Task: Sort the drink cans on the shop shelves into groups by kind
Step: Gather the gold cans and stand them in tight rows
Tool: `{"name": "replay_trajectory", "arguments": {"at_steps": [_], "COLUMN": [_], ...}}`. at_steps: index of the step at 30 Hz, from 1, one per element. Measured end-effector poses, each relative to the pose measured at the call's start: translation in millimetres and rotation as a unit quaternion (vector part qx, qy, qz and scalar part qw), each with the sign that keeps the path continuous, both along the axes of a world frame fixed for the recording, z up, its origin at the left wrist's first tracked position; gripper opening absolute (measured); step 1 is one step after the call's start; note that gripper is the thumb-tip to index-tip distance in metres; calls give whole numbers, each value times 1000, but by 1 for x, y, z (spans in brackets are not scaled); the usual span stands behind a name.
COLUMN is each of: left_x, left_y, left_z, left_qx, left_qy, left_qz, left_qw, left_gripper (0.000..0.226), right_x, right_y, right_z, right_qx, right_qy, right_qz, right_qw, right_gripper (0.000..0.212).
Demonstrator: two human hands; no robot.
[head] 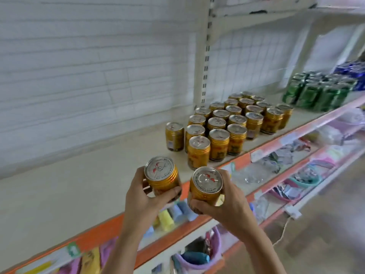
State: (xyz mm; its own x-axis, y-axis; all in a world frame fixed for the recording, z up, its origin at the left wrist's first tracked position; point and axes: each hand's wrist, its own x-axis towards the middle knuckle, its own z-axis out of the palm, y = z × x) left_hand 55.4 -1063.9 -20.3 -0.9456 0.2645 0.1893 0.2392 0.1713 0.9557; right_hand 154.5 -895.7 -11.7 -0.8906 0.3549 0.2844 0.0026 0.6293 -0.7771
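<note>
Now each hand [138, 196] [227, 202] grips gold can [162, 175] [205, 186] above shelf [79, 175].

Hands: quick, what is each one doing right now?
Left hand: grips a gold can.
Right hand: grips another gold can.

The two cans held up, one can [162, 179] and the other can [205, 189], are gold with silver tops and small red marks. The big group of cans [227, 127] on the shelf [79, 184] is gold too. Farther along stand green cans [316, 91] and blue cans [351, 72]. The shelf is cream with an orange edge. The wall [79, 66] is white with a brick pattern.
</note>
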Motion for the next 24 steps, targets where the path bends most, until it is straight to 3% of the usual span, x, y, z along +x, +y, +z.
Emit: {"name": "replay_trajectory", "arguments": {"at_steps": [6, 11, 16, 24], "left_x": [40, 42, 13, -26], "left_y": [135, 209, 284, 363], "left_z": [4, -7, -19, -30], "left_qx": [18, 14, 20, -22], "left_qy": [4, 20, 34, 78], "left_qz": [-111, -134, -121, -5], "left_qw": [994, 991, 992, 997], "left_gripper": [71, 65, 67, 75], "right_x": [67, 73, 38, -52], "right_y": [110, 172, 241, 335], "right_z": [-3, -24, -28, -9], "right_qx": [-63, -82, -58, -12], "right_qy": [25, 41, 32, 46], "right_qz": [-118, -166, -177, -130], "right_qw": [991, 982, 982, 990], "right_gripper": [57, 59, 70, 65]}}
